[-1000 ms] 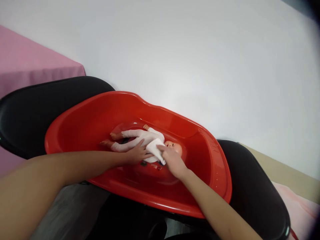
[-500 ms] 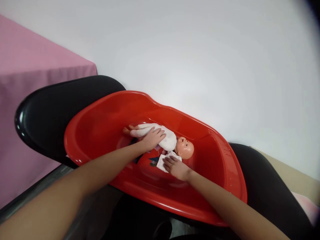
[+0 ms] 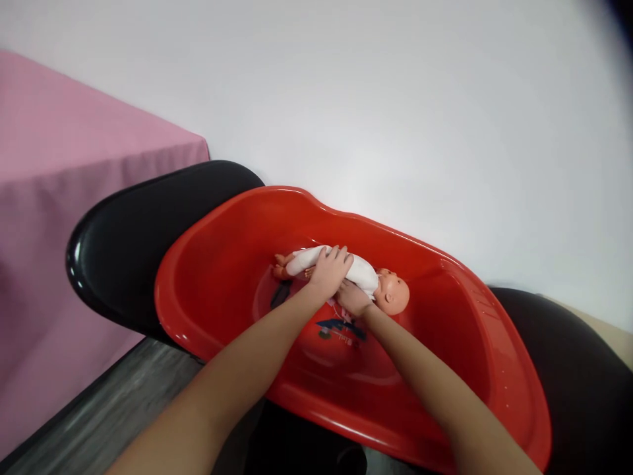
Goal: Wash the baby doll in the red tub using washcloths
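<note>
A baby doll in a white bodysuit [image 3: 363, 274] lies in a red tub, rolled partly onto its far side, its head to the right and bare feet to the left. My left hand [image 3: 330, 272] rests over the doll's middle, fingers curved around its body. Just below, my right hand [image 3: 353, 298] reaches in against the doll's near side. Its fingers are hidden behind my left hand and the doll. No white cloth shows at this moment.
The red bathtub [image 3: 198, 277] has a printed picture [image 3: 341, 330] on its bottom and sits across a black surface [image 3: 123, 244]. A pink-draped table [image 3: 99, 132] stands at left, a white wall [image 3: 395, 99] behind. Dark grey flooring [image 3: 133, 389] shows below.
The doll has rolled from its back away from me, its face now turned to the far side. My right hand moved from the white cloth to the doll's side; the cloth is out of sight.
</note>
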### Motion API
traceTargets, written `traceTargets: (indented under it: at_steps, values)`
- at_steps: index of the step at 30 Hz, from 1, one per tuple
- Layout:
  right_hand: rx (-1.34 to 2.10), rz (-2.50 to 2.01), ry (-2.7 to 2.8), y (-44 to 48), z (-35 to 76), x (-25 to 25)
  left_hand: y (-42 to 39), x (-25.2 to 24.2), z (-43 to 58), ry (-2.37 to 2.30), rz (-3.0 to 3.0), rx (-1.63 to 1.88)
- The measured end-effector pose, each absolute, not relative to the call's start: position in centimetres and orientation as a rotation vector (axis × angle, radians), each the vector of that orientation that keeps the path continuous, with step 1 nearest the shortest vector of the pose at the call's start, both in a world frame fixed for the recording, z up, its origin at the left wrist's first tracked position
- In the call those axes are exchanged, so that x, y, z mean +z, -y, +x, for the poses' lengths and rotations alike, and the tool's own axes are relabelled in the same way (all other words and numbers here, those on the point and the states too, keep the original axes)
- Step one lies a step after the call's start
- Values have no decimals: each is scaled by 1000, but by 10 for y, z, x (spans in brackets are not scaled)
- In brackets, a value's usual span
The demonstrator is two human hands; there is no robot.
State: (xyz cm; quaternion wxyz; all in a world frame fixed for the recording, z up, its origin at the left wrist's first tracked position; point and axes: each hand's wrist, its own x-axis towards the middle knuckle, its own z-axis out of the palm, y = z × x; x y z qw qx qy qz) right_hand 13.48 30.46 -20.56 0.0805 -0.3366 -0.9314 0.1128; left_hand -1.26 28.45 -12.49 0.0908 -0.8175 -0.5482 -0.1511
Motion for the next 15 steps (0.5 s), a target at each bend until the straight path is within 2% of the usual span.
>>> traceTargets:
  at_steps: [5,8,12,15]
  values:
    - [-417,-1121,3094,-273,234,-243,-285,-129,-16,1607,-2414,-446]
    - [-689,-879,3130,-264,247,-242,-286,-128,-15,1621,-2413,-442]
    - [-589,-394,3178,-274,187,-231,-287,-130,-13,1639,-2396,-457]
    - [-378,-393,3162,-295,130,-232,-291,-136,-13,1620,-2378,-478]
